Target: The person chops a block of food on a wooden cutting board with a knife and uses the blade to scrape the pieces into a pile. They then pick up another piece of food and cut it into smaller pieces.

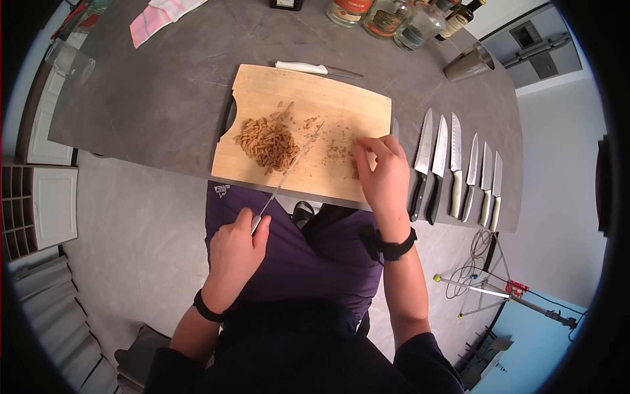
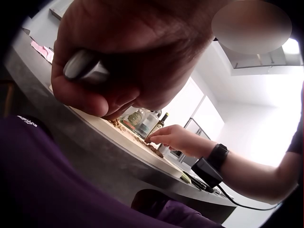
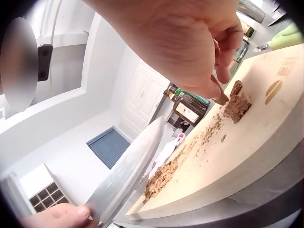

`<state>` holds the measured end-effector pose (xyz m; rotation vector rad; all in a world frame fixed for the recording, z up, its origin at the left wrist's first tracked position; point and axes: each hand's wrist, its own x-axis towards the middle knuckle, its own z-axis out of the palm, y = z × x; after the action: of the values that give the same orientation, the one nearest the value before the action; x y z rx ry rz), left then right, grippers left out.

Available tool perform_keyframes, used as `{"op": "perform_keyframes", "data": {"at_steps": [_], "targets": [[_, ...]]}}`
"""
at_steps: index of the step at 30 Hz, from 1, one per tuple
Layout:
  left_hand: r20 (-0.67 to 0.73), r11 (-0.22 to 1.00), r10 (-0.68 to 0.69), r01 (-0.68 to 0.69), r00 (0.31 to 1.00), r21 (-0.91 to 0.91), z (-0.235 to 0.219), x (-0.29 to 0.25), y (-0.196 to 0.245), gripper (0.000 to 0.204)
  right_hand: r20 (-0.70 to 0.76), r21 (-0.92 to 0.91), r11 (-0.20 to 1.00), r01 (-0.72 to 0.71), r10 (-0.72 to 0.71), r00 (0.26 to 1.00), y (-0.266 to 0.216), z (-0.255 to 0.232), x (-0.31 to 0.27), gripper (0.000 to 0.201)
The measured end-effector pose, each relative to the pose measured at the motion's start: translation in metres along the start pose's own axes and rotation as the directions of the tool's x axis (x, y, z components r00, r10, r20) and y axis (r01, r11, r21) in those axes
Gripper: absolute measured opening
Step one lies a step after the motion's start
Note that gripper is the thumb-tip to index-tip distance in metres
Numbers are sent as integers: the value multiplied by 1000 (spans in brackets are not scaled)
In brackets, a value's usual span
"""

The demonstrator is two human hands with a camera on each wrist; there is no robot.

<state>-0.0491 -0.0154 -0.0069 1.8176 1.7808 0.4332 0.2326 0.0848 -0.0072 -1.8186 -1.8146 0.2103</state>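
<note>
My left hand [image 1: 236,253] grips the handle of a long kitchen knife [image 1: 287,172], whose blade slants up over a wooden cutting board [image 1: 328,92]. Beneath the blade's left side lies a pile of chopped brown strips [image 1: 266,143]. Over the board's right part, my right hand [image 1: 387,174] hangs with bent fingers. In the right wrist view, its thumb tip is right beside rough brown chunks [image 3: 237,107], with a gap between thumb and fingers. Brown crumbs [image 1: 338,144] are scattered between the chunks and the pile.
Several knives, including a black-handled knife [image 1: 420,164], lie in a row right of the board. A white-handled knife [image 1: 305,67] lies behind it. Glass bottles [image 1: 387,20] and a metal cup [image 1: 469,62] stand farther back. A pink-striped cloth [image 1: 161,20] lies back left.
</note>
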Motion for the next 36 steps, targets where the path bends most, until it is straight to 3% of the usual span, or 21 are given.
{"op": "perform_keyframes", "data": {"at_steps": [1, 4, 9, 12, 21, 36], "targets": [[3, 1000, -3, 3, 1000, -1, 1, -1, -1, 38, 24, 8, 1000, -19, 19, 1000, -4, -2, -4, 13], [2, 1000, 9, -9, 1000, -7, 2, -1, -1, 38, 144, 286, 958, -22, -20, 989, -19, 3, -19, 11], [29, 1000, 7, -7, 1000, -3, 4, -3, 0, 38, 192, 192, 981, 38, -76, 979, -38, 18, -34, 11], [39, 1000, 3, -3, 999, 7, 4, -5, 1, 38, 137, 152, 987, 59, -80, 987, -39, 22, -34, 17], [60, 1000, -13, 11, 998, 19, 9, -14, 6, 37, 145, 166, 985, 38, -62, 987, -39, 24, -42, 26], [80, 999, 3, -7, 997, 51, 8, -15, 15, 36, 46, 93, 996, -19, 14, 999, -45, 38, -49, 23]]}}
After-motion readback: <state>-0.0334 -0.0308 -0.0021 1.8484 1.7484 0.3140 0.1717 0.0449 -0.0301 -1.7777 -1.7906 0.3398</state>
